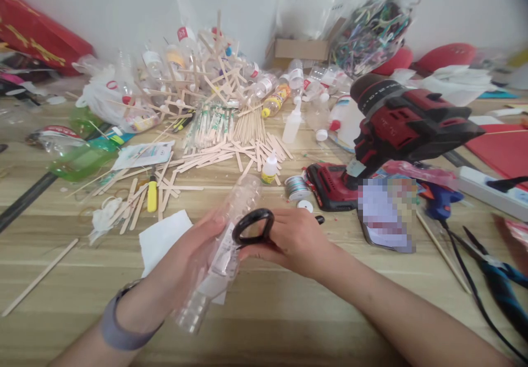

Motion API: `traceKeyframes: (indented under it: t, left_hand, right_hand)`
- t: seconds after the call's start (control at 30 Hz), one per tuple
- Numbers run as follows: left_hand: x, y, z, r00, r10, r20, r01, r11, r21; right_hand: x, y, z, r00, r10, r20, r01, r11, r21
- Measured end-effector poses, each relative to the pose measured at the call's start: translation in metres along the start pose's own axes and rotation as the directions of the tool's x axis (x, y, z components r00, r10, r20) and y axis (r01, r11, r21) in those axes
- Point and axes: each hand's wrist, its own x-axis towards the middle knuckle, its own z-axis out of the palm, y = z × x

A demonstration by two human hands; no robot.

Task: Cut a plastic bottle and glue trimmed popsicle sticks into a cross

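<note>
While a cordless drill [406, 116] stands beyond the right fingers [264, 252], which grip a black loop handle [251, 241], a clear plastic bottle [225, 257] lies clasped in the left fingers [211, 225].

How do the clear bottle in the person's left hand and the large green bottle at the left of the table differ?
Colour: the clear bottle is colourless, while the green bottle is tinted.
Support: the clear bottle is held at a slant in the left hand; the green bottle lies on the tabletop, untouched.
Shared: both are see-through.
</note>
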Motion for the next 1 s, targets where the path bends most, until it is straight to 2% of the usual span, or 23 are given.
traceKeyframes:
  t: [0.17, 0.3, 0.43, 0.53, 0.63, 0.7, 0.73, 0.77, 0.83, 0.9, 1.0]
  left_hand:
    - [-0.001, 0.002, 0.001, 0.998, 0.051, -0.04, -0.048, 0.996, 0.07]
    - [-0.001, 0.003, 0.003, 0.993, 0.076, -0.086, -0.067, 0.992, 0.106]
    - [-0.001, 0.004, 0.003, 0.988, 0.13, -0.083, -0.119, 0.985, 0.127]
    - [-0.002, 0.003, 0.003, 0.982, 0.156, -0.105, -0.144, 0.983, 0.117]
    - [-0.001, 0.003, 0.002, 0.975, 0.184, -0.127, -0.171, 0.98, 0.103]
    - [0.0, 0.002, 0.001, 0.976, 0.196, -0.095, -0.187, 0.978, 0.095]
    - [0.001, 0.001, 0.0, 0.979, 0.194, -0.066, -0.189, 0.978, 0.085]
    - [0.002, 0.0, -0.001, 0.981, 0.19, -0.033, -0.187, 0.98, 0.069]
    - [0.004, -0.001, -0.003, 0.983, 0.18, 0.023, -0.181, 0.983, 0.034]
    - [0.005, -0.003, -0.005, 0.984, 0.169, 0.051, -0.17, 0.985, 0.016]
    - [0.004, -0.004, -0.006, 0.987, 0.147, 0.06, -0.148, 0.989, 0.019]
  right_hand:
    - [0.001, -0.002, 0.002, 0.998, 0.07, -0.006, -0.068, 0.981, 0.183]
    - [0.001, -0.004, 0.004, 0.981, 0.18, 0.077, -0.194, 0.944, 0.268]
    - [0.001, -0.008, 0.006, 0.947, 0.289, 0.142, -0.322, 0.868, 0.379]
    - [0.002, -0.012, 0.006, 0.891, 0.395, 0.223, -0.454, 0.766, 0.455]
    - [0.004, -0.017, 0.005, 0.797, 0.465, 0.386, -0.603, 0.574, 0.554]
    - [0.007, -0.019, 0.003, 0.749, 0.457, 0.479, -0.661, 0.47, 0.585]
    - [0.008, -0.02, 0.001, 0.751, 0.449, 0.484, -0.659, 0.468, 0.589]
    - [0.008, -0.02, -0.001, 0.773, 0.444, 0.454, -0.634, 0.508, 0.583]
    - [0.009, -0.02, -0.003, 0.851, 0.428, 0.304, -0.524, 0.675, 0.519]
    - [0.008, -0.018, -0.005, 0.918, 0.371, 0.136, -0.394, 0.834, 0.387]
    - [0.006, -0.015, -0.004, 0.955, 0.293, 0.039, -0.294, 0.927, 0.232]
